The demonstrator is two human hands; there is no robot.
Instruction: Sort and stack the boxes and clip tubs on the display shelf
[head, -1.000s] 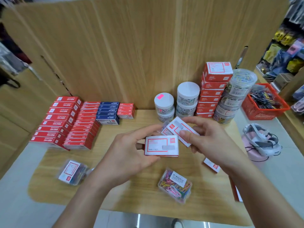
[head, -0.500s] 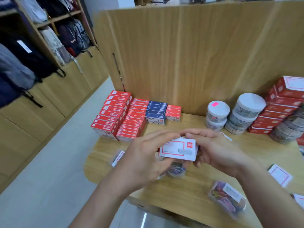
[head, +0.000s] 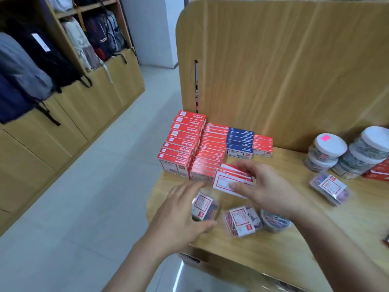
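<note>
While the right hand (head: pixel 265 186) pinches stacked boxes (head: pixel 226 183), the left hand (head: pixel 181 216) reaches, fingers spread, around a clip tub (head: pixel 203 206).

Gripping a small stack of red-and-white boxes (head: pixel 227 184) in the right hand (head: pixel 271 186) at centre frame; spreading the left hand (head: pixel 179 218) around a clear clip tub (head: pixel 203 205) just below, with rows of red boxes (head: pixel 189 144) behind.

Stationery shop, stacked boxes (head: pixel 183 144) on display shelf (head: pixel 294 245), backpacks (head: pixel 42 60) shelved alongside.
</note>
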